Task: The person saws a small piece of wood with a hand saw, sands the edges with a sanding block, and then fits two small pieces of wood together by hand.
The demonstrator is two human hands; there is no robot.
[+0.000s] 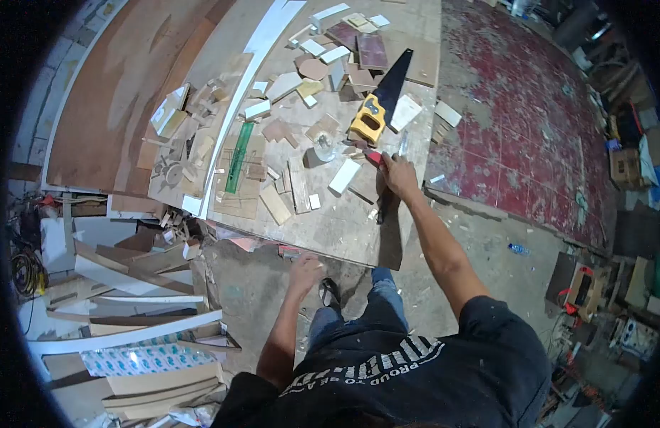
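Observation:
My right hand (399, 175) reaches over the right part of the wooden work table (265, 223), its fingers closed on a small red object (373, 157) whose kind I cannot make out. Just beyond it lies a handsaw (380, 107) with a yellow handle and dark blade. Left of that hand stands a clear round container (325, 148), near a white block (344, 175). My left hand (306, 274) hangs low before the table's front edge, fingers curled; whatever they may hold is too small to tell. A green ruler (239, 158) lies farther left on the table.
Wood offcuts (283, 87) and small blocks are scattered over the table. A long white strip (248, 89) runs along its left side. Stacked boards (141, 324) lie at lower left. Worn red flooring (515, 135) is at right, with a blue bottle (517, 249) on the ground.

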